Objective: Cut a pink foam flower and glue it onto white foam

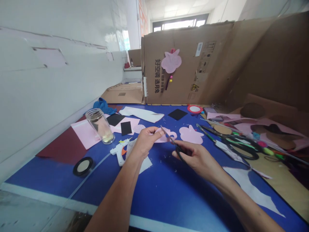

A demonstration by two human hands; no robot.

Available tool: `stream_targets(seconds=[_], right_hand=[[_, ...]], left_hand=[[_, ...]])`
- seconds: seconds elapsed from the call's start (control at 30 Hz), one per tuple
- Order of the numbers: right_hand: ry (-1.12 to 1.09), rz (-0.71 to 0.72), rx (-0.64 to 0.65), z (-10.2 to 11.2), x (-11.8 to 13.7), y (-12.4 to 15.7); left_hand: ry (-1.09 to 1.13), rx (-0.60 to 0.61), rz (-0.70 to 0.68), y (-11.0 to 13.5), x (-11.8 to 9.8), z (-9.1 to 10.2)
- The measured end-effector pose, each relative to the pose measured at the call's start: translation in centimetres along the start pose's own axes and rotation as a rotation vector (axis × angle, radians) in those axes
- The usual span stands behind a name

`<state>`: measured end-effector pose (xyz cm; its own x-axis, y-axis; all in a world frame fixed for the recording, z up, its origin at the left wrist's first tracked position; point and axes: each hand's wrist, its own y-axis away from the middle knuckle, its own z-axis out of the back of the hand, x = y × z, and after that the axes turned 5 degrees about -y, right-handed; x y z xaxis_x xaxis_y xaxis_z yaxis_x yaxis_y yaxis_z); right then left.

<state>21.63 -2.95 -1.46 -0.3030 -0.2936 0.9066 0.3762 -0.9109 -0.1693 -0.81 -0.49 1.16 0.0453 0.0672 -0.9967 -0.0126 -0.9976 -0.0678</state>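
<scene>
Over the middle of the blue table my left hand (146, 139) is closed on a piece of pink felt (165, 136), thumb on top. My right hand (191, 155) wraps round the black handles of a pair of scissors (178, 150). Their blades reach up and left across the felt, close to my left fingertips. To the right of the felt lies a pink cut-out shape (191, 134) with a wavy outline. A small pale pink oval (139, 129) rests on the table beyond my left hand.
A glass jar (100, 125), a white glue gun (118, 152) and a roll of black tape (83, 166) stand left. Black felt squares (178, 114) lie farther back. Large scissors (238, 146) and scraps crowd the right. Behind, a cardboard box (188, 64) bears a pink felt ornament (171, 61).
</scene>
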Motion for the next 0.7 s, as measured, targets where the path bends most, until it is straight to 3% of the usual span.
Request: stream_targets(seconds=[0.3,0.7], right_hand=[[-0.050,-0.003,0.024,0.0,-0.2,0.1],[-0.118,-0.074,0.046,0.2,2.1,0.2]], left_hand=[[-0.025,0.024,-0.031,-0.1,0.1,0.2],[-0.031,0.028,-0.010,0.1,-0.3,0.0]])
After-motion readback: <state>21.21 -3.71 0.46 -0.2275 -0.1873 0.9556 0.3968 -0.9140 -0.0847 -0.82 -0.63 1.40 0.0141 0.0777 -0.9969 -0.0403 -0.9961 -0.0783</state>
